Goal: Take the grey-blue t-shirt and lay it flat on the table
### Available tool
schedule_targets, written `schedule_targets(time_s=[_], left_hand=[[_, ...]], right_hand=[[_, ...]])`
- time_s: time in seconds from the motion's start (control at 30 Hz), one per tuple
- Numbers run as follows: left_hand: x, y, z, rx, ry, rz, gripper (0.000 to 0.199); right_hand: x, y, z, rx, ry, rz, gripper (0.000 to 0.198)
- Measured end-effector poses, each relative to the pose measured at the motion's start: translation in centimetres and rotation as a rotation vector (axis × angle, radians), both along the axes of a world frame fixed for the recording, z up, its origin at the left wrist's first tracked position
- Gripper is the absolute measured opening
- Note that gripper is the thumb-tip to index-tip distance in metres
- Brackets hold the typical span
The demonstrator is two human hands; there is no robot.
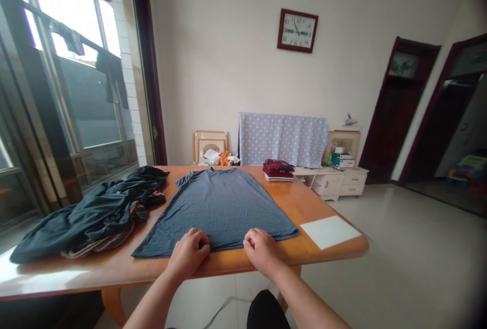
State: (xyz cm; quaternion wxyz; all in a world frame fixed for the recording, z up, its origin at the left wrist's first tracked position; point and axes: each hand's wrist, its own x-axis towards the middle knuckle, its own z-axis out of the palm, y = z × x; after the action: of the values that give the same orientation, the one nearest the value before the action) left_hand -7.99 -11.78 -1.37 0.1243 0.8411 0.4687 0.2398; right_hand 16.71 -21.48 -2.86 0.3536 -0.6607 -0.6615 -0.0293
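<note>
Left grip [189, 252] and right grip [262, 249] curl closed on the shirt hem [226, 245]

Daylight comes through tall windows [93, 116] on the left, glaring off the near left end of the wooden counter [292, 202]. A square-framed clock [298, 30] hangs on the plain pale wall [220, 65]. Below it, a white-dotted bluish cloth [283, 138] drapes beside a low white cabinet [350, 189]. Rightward, a dark wooden door [386, 126] stands over the glossy light floor [411, 258].
</note>
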Motion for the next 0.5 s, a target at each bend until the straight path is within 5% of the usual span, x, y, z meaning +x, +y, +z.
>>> schedule_targets(time_s=[0.5], left_hand=[[0.02, -0.69, 0.43, 0.009, 0.008, 0.015, 0.010]], right_hand=[[0.31, 0.44, -0.70, 0.000, 0.000, 0.009, 0.014]])
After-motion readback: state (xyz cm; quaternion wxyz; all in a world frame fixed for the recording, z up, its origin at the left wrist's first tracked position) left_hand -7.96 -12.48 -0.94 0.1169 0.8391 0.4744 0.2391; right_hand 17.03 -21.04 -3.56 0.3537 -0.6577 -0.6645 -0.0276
